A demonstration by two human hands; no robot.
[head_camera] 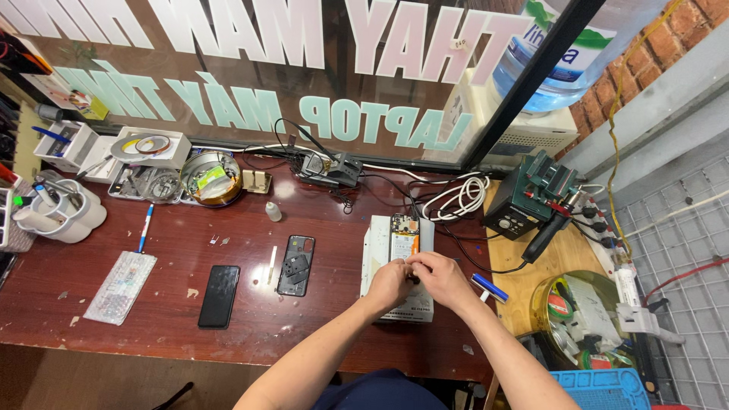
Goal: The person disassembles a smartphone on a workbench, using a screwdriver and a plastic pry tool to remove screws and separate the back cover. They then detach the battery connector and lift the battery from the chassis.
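Two phones lie left of the work: a black phone (219,295) near the bench's front edge, and an open phone shell (295,264) beside it. Toward the right end, an opened phone (402,237) rests on a white block (377,250), long axis front-to-back. Left hand (389,283) and right hand (440,278) together pinch an orange-handled tool (414,250).
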